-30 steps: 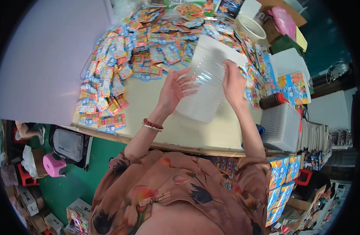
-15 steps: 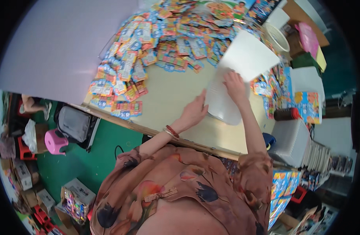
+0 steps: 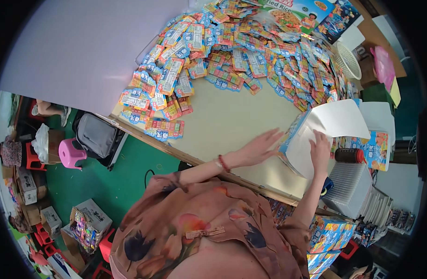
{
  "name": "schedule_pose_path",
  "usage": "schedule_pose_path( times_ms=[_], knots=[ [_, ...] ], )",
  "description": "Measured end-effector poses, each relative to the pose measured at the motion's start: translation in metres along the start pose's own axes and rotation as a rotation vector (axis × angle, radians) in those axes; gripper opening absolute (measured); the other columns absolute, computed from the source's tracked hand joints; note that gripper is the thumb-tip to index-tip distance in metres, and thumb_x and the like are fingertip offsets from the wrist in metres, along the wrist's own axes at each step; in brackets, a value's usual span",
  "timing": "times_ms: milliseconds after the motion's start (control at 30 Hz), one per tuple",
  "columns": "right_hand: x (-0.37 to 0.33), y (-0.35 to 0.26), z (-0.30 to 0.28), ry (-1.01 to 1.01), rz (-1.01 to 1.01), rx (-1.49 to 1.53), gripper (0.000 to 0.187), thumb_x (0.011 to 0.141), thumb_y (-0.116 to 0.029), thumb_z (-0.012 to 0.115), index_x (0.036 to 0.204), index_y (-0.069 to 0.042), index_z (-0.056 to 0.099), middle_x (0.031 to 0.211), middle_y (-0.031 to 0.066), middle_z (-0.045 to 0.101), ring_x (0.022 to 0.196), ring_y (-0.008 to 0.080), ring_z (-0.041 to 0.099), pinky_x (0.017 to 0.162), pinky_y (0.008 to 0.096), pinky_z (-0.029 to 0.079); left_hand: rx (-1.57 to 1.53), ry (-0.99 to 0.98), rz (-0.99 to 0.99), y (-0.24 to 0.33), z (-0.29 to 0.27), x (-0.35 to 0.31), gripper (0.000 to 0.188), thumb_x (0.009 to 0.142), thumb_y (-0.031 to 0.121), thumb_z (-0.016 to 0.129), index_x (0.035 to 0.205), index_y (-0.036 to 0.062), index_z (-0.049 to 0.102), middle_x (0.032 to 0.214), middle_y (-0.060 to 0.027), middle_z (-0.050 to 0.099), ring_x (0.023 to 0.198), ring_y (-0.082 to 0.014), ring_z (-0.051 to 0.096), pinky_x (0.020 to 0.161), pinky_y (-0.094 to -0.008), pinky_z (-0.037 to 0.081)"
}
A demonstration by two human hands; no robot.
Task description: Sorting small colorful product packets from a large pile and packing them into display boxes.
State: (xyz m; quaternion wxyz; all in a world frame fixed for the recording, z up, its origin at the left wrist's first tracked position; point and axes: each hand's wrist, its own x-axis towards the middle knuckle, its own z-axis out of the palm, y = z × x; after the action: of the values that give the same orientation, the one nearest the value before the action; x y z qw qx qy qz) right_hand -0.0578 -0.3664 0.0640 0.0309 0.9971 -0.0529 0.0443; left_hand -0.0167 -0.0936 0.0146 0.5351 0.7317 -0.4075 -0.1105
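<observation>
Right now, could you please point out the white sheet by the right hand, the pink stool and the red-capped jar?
White sheet [image 3: 342, 117]: head view, on its bare white upper part.
Pink stool [image 3: 71, 150]: head view, on its seat.
Red-capped jar [image 3: 347, 155]: head view, on its dark side.

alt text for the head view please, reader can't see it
A person's right hand touches a white, bent sheet of card; the open left hand is close to its edge. Small, flat, multicoloured packets lie heaped on a pale yellow tabletop.
</observation>
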Motion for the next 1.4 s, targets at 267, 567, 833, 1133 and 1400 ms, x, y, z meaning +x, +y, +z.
schedule_pose_path(
  times_ms=[267, 567, 833, 1133, 1400],
  knots=[
    [0.031, -0.178, -0.014, -0.012, -0.155, 1.027, 0.02, 0.089, -0.009, 0.06, 0.107, -0.002, 0.064, 0.097, 0.0138, 0.066, 0.086, 0.0233, 0.065, 0.074, 0.031, 0.051, 0.382, 0.78, -0.338, -0.034, -0.172, -0.145, 0.047, 0.082, -0.004, 0.06, 0.127, 0.0055, 0.05, 0.113, -0.0148, 0.056, 0.113, -0.029, 0.055, 0.096, -0.0397, 0.045],
    [0.047, -0.352, 0.059, -0.335, -0.706, 0.849, 0.046, 0.084, -0.026, 0.066, 0.124, -0.009, 0.054, 0.117, 0.0104, 0.055, 0.108, 0.0284, 0.054, 0.087, 0.0419, 0.045, 0.807, 0.63, -0.512, -0.108, -0.304, -0.247, 0.075, 0.078, 0.019, 0.074, 0.142, 0.0085, 0.036, 0.139, -0.0185, 0.042, 0.129, -0.0373, 0.038, 0.105, -0.0435, 0.035],
    [0.028, -0.402, 0.066, -0.2, -0.804, 0.463, 0.066, 0.075, -0.031, 0.073, 0.132, -0.012, 0.047, 0.127, 0.0099, 0.047, 0.117, 0.0296, 0.046, 0.086, 0.0443, 0.041, 0.777, 0.16, -0.791, -0.129, -0.358, -0.237, 0.106, 0.06, 0.045, 0.083, 0.147, 0.0131, 0.032, 0.142, -0.013, 0.041, 0.136, -0.0315, 0.03, 0.11, -0.0472, 0.028],
    [0.023, -0.377, 0.068, -0.085, -0.731, 0.539, 0.052, 0.078, -0.023, 0.069, 0.126, -0.014, 0.052, 0.112, 0.0081, 0.05, 0.106, 0.0256, 0.049, 0.08, 0.0402, 0.04, 0.634, 0.218, -0.591, -0.129, -0.336, -0.222, 0.107, 0.055, 0.031, 0.085, 0.147, 0.0122, 0.032, 0.142, -0.0133, 0.042, 0.129, -0.0374, 0.035, 0.11, -0.0423, 0.03],
    [0.04, -0.327, 0.077, 0.019, -0.631, 0.517, 0.037, 0.078, -0.019, 0.067, 0.114, -0.013, 0.059, 0.093, 0.0052, 0.053, 0.095, 0.0236, 0.051, 0.077, 0.0395, 0.04, 0.648, 0.22, -0.56, -0.13, -0.299, -0.189, 0.114, 0.054, 0.03, 0.086, 0.149, 0.0109, 0.026, 0.144, -0.0124, 0.04, 0.127, -0.0364, 0.036, 0.106, -0.0463, 0.031]
  ],
)
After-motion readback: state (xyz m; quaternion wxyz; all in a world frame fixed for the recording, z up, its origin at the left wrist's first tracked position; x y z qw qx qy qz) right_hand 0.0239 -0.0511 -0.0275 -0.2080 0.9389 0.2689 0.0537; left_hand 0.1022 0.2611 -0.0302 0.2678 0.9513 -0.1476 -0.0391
